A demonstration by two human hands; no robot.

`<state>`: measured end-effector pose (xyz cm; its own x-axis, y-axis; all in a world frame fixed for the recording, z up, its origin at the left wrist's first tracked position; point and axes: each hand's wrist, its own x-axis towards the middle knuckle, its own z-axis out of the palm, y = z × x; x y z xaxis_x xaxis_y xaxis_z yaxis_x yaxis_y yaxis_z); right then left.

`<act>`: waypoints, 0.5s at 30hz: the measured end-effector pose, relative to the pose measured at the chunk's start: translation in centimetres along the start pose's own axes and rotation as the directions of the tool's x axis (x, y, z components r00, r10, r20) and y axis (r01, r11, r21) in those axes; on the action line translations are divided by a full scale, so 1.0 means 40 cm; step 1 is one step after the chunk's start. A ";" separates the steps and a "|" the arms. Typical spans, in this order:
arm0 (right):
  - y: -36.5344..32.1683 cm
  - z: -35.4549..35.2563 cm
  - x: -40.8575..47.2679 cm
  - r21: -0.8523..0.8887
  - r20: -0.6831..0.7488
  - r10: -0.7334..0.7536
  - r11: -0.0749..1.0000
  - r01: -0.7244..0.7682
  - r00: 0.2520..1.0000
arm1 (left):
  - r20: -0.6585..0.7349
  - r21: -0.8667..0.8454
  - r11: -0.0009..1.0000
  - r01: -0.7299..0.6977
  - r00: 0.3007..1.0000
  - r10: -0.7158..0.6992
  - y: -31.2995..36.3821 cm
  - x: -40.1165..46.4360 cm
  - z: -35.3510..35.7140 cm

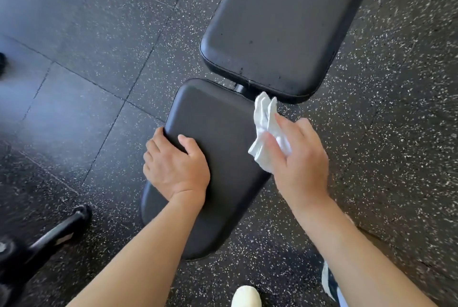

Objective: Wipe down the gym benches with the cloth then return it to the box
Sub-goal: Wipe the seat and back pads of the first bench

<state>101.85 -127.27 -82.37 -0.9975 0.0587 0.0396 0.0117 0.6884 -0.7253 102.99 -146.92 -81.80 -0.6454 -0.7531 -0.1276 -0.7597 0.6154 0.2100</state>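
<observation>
Nearest, at 6 o'clock, a pale shoe toe shows on the speckled rubber floor, between the two bare forearms. Left hand grips the left edge of the seat pad: thumb on top, fingers curled over the side, clenched on the pad. Right hand at 3 o'clock of the seat pad pinches a crumpled white cloth; cloth hangs at the pad's right edge, whether it touches the edge cannot be told. Cloth's upper tip points to 12 o'clock, near the gap between pads. Black metal frame at 8 o'clock, blurred. Farther, toward 1 o'clock, the back pad runs off the top of frame, dark specks on its surface. A bit of bench post shows between both pads.
</observation>
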 end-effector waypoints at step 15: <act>-0.116 0.200 -0.523 0.386 0.115 0.582 0.720 -0.576 0.805 | -0.055 -0.018 0.998 -0.053 0.997 0.052 -0.018 0.015 0.027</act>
<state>122.13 -137.48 -85.35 -0.8041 0.3646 -0.4695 0.5562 0.1827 -0.8107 103.06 -147.59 -83.08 -0.6784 -0.7320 -0.0631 -0.7230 0.6500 0.2340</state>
